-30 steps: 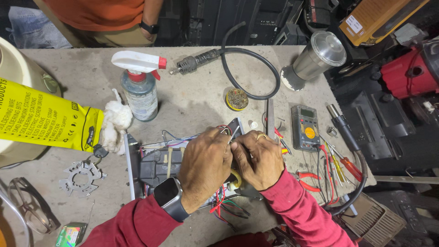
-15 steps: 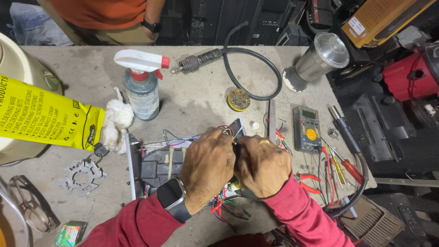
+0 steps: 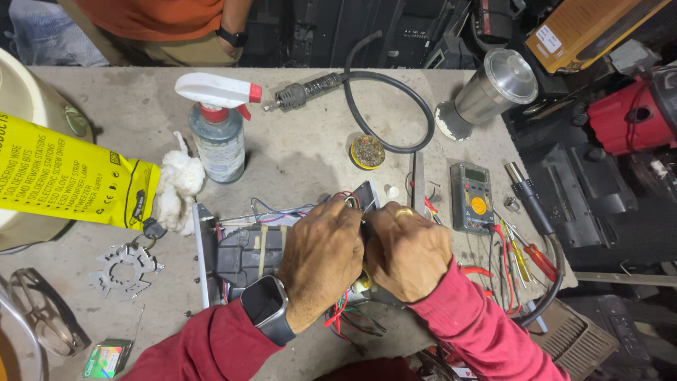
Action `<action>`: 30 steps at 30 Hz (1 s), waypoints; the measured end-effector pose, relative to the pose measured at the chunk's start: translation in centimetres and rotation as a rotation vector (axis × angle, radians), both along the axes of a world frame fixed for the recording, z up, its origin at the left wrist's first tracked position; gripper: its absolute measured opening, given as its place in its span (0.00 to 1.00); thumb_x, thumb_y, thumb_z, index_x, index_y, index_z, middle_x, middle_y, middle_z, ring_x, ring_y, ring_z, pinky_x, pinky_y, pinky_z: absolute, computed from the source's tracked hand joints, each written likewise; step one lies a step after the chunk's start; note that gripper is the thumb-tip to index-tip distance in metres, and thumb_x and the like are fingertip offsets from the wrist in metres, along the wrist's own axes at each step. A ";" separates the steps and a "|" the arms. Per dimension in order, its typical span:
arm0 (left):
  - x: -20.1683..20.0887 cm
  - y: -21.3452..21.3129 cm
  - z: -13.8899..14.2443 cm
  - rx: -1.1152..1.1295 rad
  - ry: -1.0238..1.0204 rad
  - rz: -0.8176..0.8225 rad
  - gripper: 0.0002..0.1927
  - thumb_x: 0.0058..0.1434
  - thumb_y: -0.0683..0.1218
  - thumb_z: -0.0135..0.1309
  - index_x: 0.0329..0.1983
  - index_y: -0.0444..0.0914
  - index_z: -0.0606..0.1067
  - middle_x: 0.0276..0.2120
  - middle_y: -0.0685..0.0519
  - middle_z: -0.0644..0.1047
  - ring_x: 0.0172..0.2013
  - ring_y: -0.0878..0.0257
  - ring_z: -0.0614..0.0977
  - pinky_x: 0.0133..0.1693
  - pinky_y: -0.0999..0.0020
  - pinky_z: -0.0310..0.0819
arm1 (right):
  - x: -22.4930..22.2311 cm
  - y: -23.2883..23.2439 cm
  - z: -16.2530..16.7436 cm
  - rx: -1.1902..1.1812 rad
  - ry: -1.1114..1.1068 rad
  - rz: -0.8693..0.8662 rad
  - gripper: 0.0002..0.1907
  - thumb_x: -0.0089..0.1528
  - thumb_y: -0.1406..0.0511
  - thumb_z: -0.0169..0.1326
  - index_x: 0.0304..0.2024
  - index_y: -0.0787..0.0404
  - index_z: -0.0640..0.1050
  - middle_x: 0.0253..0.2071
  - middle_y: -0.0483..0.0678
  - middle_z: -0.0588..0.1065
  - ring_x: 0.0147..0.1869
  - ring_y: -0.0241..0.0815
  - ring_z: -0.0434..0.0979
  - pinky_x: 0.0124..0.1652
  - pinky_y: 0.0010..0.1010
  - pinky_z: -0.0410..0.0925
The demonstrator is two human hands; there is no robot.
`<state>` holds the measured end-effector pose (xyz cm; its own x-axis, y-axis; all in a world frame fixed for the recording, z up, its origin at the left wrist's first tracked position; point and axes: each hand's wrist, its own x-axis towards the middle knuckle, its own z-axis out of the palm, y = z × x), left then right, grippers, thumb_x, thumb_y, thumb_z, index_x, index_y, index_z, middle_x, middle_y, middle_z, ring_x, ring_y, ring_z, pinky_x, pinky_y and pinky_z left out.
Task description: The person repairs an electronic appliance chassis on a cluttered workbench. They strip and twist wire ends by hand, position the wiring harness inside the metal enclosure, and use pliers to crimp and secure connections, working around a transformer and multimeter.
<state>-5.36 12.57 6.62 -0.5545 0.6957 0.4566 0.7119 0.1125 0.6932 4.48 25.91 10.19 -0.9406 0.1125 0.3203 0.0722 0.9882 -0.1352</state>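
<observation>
Both hands worked close together over an opened electronic unit with loose coloured wires; the left hand and right hand were curled and touching, fingertips pinched at the unit's upper edge, though exactly what they gripped was hidden. A multimeter lay just right of the right hand; a spray bottle stood beyond the left.

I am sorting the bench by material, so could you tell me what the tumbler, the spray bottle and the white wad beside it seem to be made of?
The tumbler looks like brushed stainless steel: silvery, with a soft sheen. The spray bottle seems to be translucent plastic holding bluish liquid, with an opaque white and red plastic trigger head. The white wad looks like cotton wool, fluffy and matt, though it could be soft cloth.
</observation>
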 end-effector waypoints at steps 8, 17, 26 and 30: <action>-0.2 0.0 -0.2 -0.007 0.014 -0.015 0.09 0.53 0.38 0.55 0.37 0.30 0.75 0.35 0.40 0.76 0.39 0.42 0.79 0.41 0.50 0.74 | -0.1 0.5 -0.5 -0.026 -0.100 0.000 0.07 0.50 0.67 0.59 0.31 0.61 0.77 0.26 0.53 0.74 0.29 0.57 0.76 0.29 0.45 0.68; -0.2 0.2 -0.2 0.003 0.017 -0.013 0.09 0.52 0.38 0.54 0.35 0.29 0.75 0.34 0.39 0.76 0.38 0.43 0.79 0.40 0.50 0.74 | 0.0 1.3 -0.3 -0.166 -0.089 0.018 0.10 0.49 0.69 0.57 0.35 0.60 0.80 0.26 0.52 0.75 0.28 0.54 0.77 0.29 0.42 0.69; 0.1 0.2 0.0 -0.021 -0.020 0.005 0.05 0.54 0.38 0.55 0.33 0.30 0.75 0.32 0.41 0.76 0.37 0.42 0.79 0.38 0.49 0.73 | 0.1 1.1 0.2 -0.112 0.008 0.059 0.11 0.52 0.68 0.58 0.38 0.61 0.80 0.28 0.52 0.75 0.28 0.54 0.77 0.28 0.42 0.68; 0.2 0.4 0.1 0.023 -0.014 -0.007 0.07 0.51 0.36 0.55 0.34 0.29 0.74 0.32 0.41 0.76 0.37 0.43 0.79 0.38 0.49 0.72 | 0.0 1.5 -0.3 -0.093 -0.132 0.033 0.08 0.51 0.66 0.60 0.32 0.60 0.79 0.27 0.53 0.76 0.28 0.56 0.77 0.28 0.44 0.68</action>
